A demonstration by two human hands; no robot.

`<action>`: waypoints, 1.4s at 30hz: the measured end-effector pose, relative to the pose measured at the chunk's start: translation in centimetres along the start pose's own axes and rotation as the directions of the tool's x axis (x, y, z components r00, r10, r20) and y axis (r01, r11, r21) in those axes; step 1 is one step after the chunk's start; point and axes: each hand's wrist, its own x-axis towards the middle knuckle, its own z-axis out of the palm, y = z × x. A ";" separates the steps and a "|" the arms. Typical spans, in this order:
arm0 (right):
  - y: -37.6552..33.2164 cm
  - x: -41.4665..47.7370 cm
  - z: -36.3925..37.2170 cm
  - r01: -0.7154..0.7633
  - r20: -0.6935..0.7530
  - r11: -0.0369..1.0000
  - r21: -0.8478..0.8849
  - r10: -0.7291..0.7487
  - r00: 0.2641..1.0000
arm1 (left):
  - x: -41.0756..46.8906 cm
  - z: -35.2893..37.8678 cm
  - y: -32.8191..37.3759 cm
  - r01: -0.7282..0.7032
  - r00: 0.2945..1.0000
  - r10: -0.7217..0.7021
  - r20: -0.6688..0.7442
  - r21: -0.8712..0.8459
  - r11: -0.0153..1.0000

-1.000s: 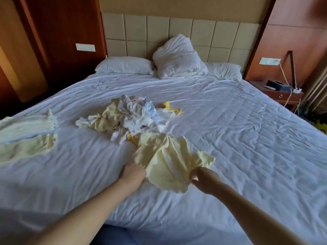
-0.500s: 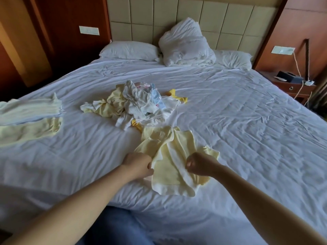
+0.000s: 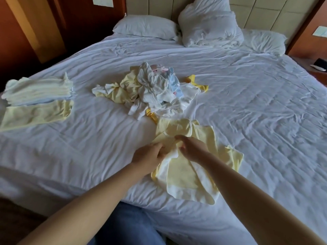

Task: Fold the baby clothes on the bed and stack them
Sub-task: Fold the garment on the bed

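Note:
A pale yellow baby garment (image 3: 185,175) lies crumpled on the white bed sheet (image 3: 256,121) near the front edge. My left hand (image 3: 148,156) grips its left side in a bunch of cloth. My right hand (image 3: 192,147) pinches the cloth close beside it, near the garment's middle. Behind the garment sits a loose heap of unfolded baby clothes (image 3: 150,89), white, yellow and light blue. At the far left lies a stack of folded clothes (image 3: 39,91), with a folded yellow piece (image 3: 35,114) in front of it.
Two flat pillows (image 3: 145,27) and a bunched white duvet (image 3: 208,23) lie at the padded headboard. A wooden nightstand with a dark object (image 3: 320,65) stands at the right edge. My blue-jeaned knee (image 3: 127,225) is against the bed's front edge.
My right hand moved left along the yellow garment until it is close to my left hand. The view has tilted down and moved closer to the bed.

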 end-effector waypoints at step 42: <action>-8.8 0.0 0.2 0.287 -0.047 0.936 0.205 -0.283 0.958 | -5.8 -7.2 -6.1 0.279 0.934 -0.317 -0.163 -0.219 0.935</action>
